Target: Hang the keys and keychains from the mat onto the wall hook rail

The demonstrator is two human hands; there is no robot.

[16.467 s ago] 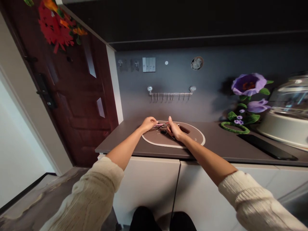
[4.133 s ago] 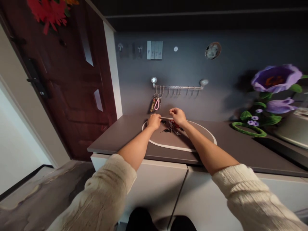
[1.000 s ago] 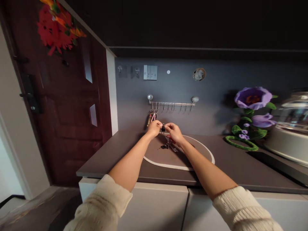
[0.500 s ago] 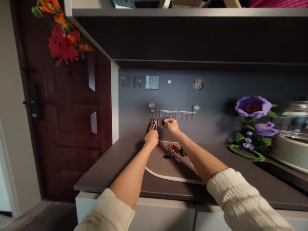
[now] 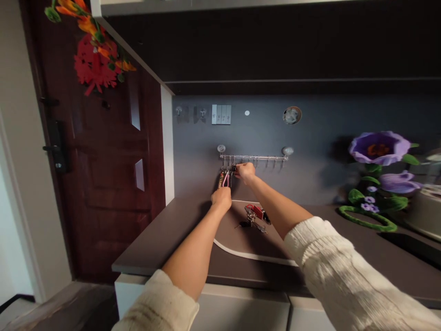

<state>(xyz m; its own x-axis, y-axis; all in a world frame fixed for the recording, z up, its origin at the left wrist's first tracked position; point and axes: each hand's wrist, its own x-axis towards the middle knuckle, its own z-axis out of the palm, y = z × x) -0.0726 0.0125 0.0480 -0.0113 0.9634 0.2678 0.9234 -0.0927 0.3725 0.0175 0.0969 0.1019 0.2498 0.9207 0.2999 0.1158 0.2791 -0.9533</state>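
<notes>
A clear hook rail (image 5: 253,157) is fixed to the grey wall, with a beaded key fob (image 5: 221,179) and a pink strap (image 5: 226,178) hanging from its left end. My left hand (image 5: 221,198) is closed around the lower end of the pink strap. Just under the rail, my right hand (image 5: 245,173) pinches a small black-headed key (image 5: 234,169) close to one of the left hooks; whether its ring is on the hook cannot be made out. Below, a bunch of keys (image 5: 252,218) with a red tag lies on the white-edged mat (image 5: 237,252).
Overhead hangs a dark shelf (image 5: 258,50). Purple crocheted flowers (image 5: 381,148) and a pale round appliance (image 5: 427,209) stand right on the counter (image 5: 148,243). A brown door (image 5: 93,193) is at left. Wall switches (image 5: 221,114) sit above the rail.
My right hand has moved slightly left and up with the key, nearer the hooks and the hanging pink strap. My left hand stays at the strap. The whole view has shifted a little.
</notes>
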